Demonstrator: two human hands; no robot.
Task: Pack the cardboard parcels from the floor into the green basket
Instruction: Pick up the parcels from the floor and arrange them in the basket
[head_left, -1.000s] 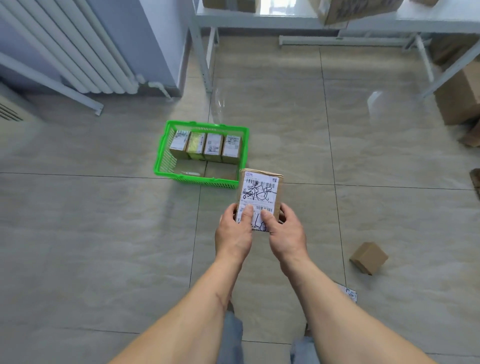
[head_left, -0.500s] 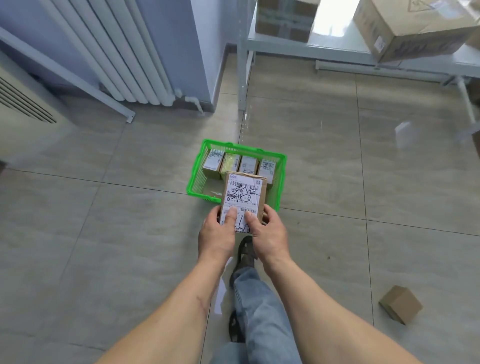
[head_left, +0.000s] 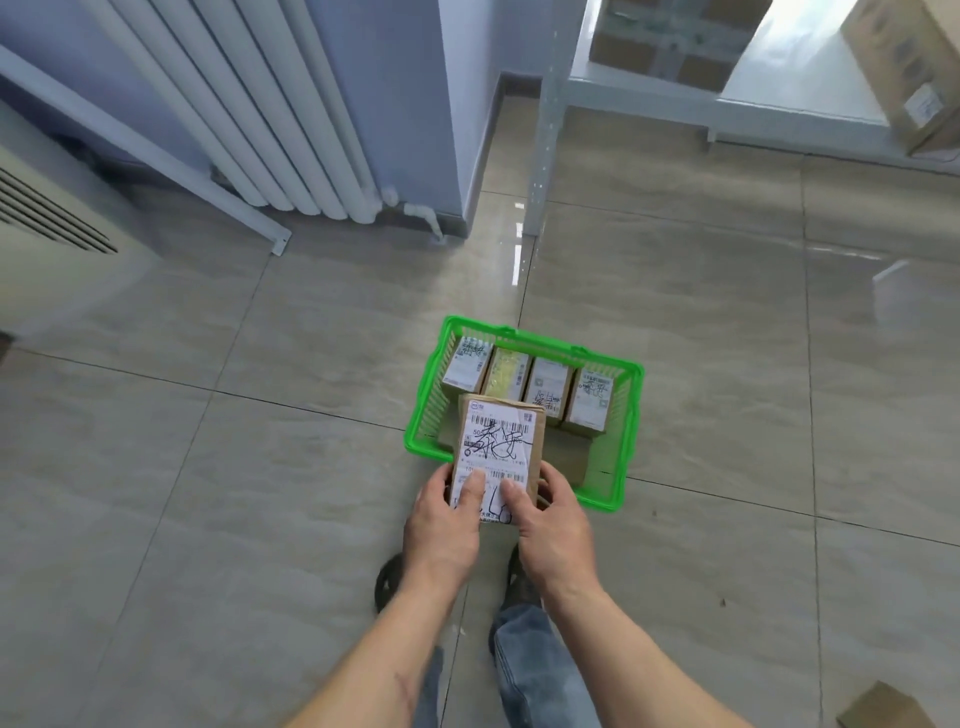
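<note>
Two hands, one parcel, over the basket's near rim.

I grip the labelled parcel (head_left: 497, 457) with both hands: left hand (head_left: 445, 525) and right hand (head_left: 553, 525) clasp its lower end, thumbs pressed on the label. It hangs above the front edge of the green basket (head_left: 626, 441) on the tiled floor (head_left: 208, 493). Four parcels (head_left: 524, 387) stand in a row along the basket's far wall. Another box (head_left: 883, 709) lies at lower right.

A single wide-angle view from the person's head looks forward and steeply down at the tiled floor (head_left: 208, 493). The forearms enter from the bottom edge, close to the lens; the radiator (head_left: 260, 104) lies farther ahead, upper left.
</note>
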